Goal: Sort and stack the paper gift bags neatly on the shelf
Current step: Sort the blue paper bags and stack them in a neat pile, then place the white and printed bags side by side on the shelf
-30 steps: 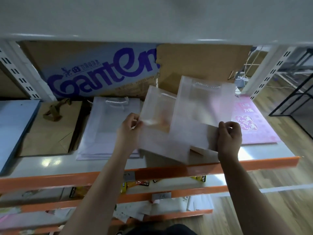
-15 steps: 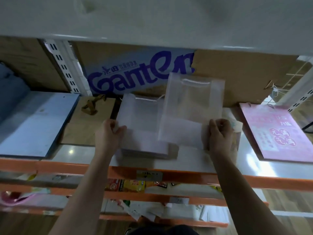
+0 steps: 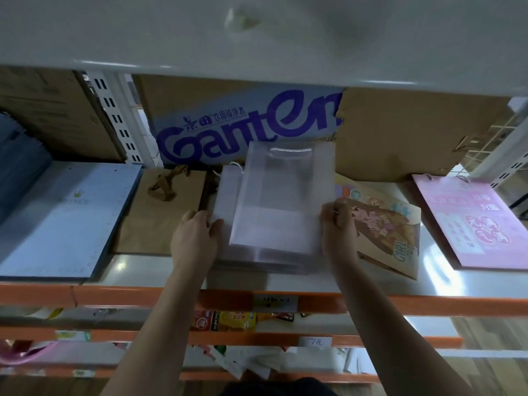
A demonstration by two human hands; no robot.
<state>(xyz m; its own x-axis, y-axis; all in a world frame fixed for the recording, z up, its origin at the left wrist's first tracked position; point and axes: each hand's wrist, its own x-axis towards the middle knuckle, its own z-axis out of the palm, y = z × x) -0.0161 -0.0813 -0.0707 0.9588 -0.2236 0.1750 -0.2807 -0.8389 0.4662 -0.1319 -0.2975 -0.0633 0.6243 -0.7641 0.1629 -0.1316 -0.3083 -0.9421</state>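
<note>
A frosted translucent gift bag (image 3: 283,201) with a white cord handle lies on top of a stack of like white bags (image 3: 225,195) in the middle of the shelf (image 3: 183,270). My left hand (image 3: 195,238) holds the left edge of the stack, thumb on top. My right hand (image 3: 337,230) grips the right edge of the top bag, fingers curled. The top bag sits shifted to the right of the stack below.
A brown kraft bag (image 3: 160,212) lies left of the stack, a pale blue bag (image 3: 65,218) further left. A cartoon bag (image 3: 385,224) and a pink bag (image 3: 471,221) lie right. A Ganten carton (image 3: 245,127) stands behind. An orange beam (image 3: 400,305) fronts the shelf.
Both hands lowered the frosted bag from the air onto the white stack. The view shifted left, and the cartoon bag beneath came into sight.
</note>
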